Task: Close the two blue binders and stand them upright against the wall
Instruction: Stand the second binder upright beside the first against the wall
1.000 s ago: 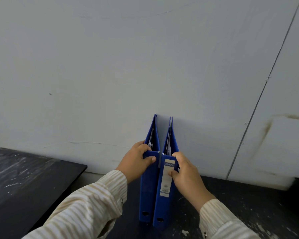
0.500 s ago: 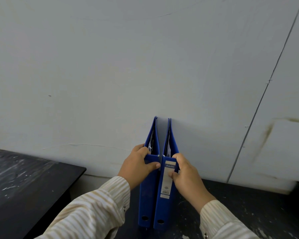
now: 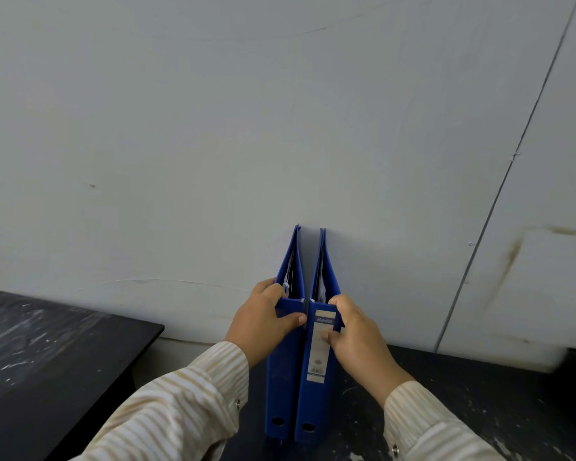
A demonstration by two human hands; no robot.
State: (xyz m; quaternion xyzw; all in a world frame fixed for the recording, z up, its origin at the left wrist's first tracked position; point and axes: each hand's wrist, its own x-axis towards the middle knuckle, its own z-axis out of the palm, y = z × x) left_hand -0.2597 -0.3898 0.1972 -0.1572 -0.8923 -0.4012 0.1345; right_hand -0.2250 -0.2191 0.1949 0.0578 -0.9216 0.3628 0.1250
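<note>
Two blue binders stand upright side by side on a dark table, spines toward me, their far edges touching the pale wall. The left binder has a plain spine; my left hand grips its top, thumb across the spine. The right binder carries a white spine label; my right hand holds its top from the right, thumb on the label. Both are closed, with paper edges showing at the top.
A second dark table stands lower left, separated by a gap. A thin cable runs diagonally down the wall at right. Brown stains mark the wall at far right. Striped sleeves cover both forearms.
The binders have shifted slightly forward to the wall and now stand straighter; both hands keep their hold at the tops of the spines.
</note>
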